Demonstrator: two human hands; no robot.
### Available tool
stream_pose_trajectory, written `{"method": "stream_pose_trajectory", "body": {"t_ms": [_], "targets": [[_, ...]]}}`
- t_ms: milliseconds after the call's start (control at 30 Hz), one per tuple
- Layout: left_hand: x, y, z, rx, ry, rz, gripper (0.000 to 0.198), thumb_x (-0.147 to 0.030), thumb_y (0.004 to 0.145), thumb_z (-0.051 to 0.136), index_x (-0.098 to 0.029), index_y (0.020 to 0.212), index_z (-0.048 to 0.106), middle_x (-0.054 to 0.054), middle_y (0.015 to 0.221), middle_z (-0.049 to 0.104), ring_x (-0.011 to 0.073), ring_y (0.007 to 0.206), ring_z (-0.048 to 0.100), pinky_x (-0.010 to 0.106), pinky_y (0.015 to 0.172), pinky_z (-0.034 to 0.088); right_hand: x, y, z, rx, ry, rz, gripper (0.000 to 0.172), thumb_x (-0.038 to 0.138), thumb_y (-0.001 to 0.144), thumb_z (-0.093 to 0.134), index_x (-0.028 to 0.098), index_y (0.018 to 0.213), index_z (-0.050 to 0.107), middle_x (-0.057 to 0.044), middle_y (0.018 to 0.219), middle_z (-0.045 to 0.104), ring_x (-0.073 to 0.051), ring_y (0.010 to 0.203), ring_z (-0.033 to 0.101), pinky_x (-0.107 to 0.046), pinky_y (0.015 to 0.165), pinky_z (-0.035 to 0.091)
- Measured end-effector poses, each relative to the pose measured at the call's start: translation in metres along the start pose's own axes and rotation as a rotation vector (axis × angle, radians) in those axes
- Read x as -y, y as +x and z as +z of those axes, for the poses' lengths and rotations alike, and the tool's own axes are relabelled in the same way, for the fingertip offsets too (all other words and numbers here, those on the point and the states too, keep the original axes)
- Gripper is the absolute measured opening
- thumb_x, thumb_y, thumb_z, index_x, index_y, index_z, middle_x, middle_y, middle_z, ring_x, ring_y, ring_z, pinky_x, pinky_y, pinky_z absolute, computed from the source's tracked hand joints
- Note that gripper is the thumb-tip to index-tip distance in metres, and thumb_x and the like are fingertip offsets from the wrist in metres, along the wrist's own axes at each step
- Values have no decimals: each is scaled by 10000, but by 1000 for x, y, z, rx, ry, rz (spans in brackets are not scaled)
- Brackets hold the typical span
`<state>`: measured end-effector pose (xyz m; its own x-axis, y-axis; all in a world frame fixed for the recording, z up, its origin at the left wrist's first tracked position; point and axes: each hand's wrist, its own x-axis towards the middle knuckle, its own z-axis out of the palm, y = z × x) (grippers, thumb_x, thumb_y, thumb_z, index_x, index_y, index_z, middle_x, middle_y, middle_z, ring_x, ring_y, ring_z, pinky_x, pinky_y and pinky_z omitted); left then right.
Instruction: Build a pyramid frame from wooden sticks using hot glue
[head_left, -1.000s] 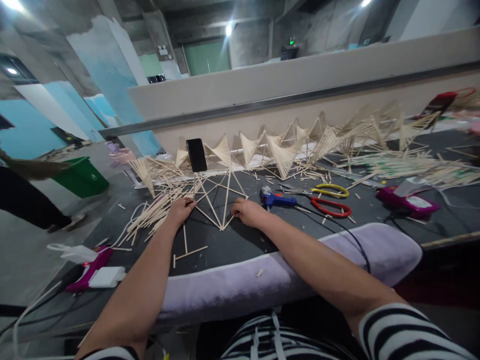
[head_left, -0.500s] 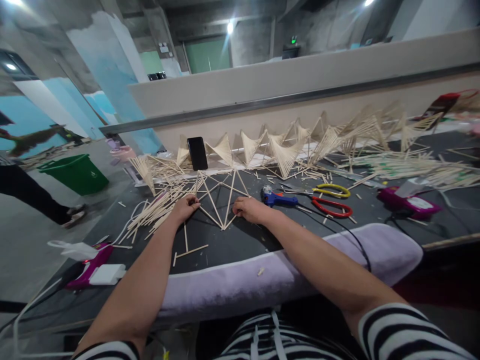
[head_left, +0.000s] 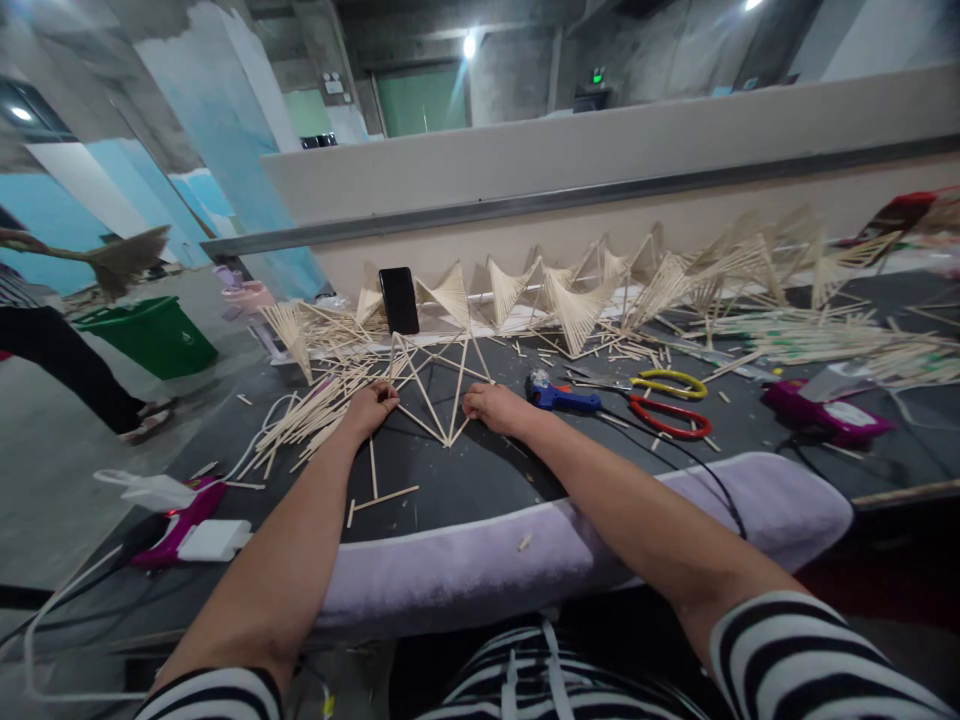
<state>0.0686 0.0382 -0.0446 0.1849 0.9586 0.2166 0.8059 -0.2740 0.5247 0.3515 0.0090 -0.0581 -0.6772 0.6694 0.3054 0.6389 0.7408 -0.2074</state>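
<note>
A frame of thin wooden sticks (head_left: 428, 393), joined into triangles, stands on the dark table between my hands. My left hand (head_left: 373, 408) is closed in a pinch at the frame's left side. On the right side my right hand (head_left: 491, 408) pinches the frame too, its fingertips at a slanting stick. The lowest joint of the frame points toward me. Near my left forearm lie a few loose sticks (head_left: 386, 497). A blue glue gun (head_left: 562, 396) rests to the right of my right hand, beside scissors with red handles (head_left: 670, 416) and a yellow-handled tool (head_left: 667, 383).
Piles of loose sticks (head_left: 307, 420) lie at the left. Finished-looking twisted stick shapes (head_left: 577, 305) line the back, near a black phone (head_left: 399, 300). Magenta power strips (head_left: 821, 412) sit on both sides. A lilac cloth (head_left: 465, 570) covers the front edge. A person with a broom (head_left: 127, 262) stands left.
My hands keep their pinch on the stick frame, nearly in place. The view has shifted slightly. At the far left, the person's broom has moved up and to the right, above the green bin.
</note>
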Motion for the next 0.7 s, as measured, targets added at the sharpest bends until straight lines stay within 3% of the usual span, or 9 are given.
{"method": "stream_pose_trajectory", "body": {"t_ms": [300,433,567,700], "targets": [[7,0,-8,9,26,-66,199,-321,657,539,-171,767,610,25,766,638,180,739,580,269,713,429,-13,22,0,-20,-15,25,156,154,800,487,192,846,631,-44,923,587,-150,821,519,-231,639,340],[7,-2,-12,37,24,-93,236,-335,641,554,-168,792,627,33,760,650,187,727,593,266,678,439,-19,28,5,-40,68,104,156,128,782,520,170,867,644,-60,944,586,-141,839,535,-229,721,392],[-1,-7,-17,110,8,-117,237,-345,612,581,-169,760,638,25,737,653,185,715,599,260,670,440,-12,20,3,-58,132,243,229,52,753,496,149,890,652,-78,998,585,-125,836,552,-224,793,411],[-8,-13,-18,175,-39,-136,264,-354,599,592,-159,771,638,14,691,639,173,667,583,257,626,431,6,0,-10,-74,71,319,270,29,722,463,143,870,659,-87,905,609,-159,886,546,-242,825,407]]}}
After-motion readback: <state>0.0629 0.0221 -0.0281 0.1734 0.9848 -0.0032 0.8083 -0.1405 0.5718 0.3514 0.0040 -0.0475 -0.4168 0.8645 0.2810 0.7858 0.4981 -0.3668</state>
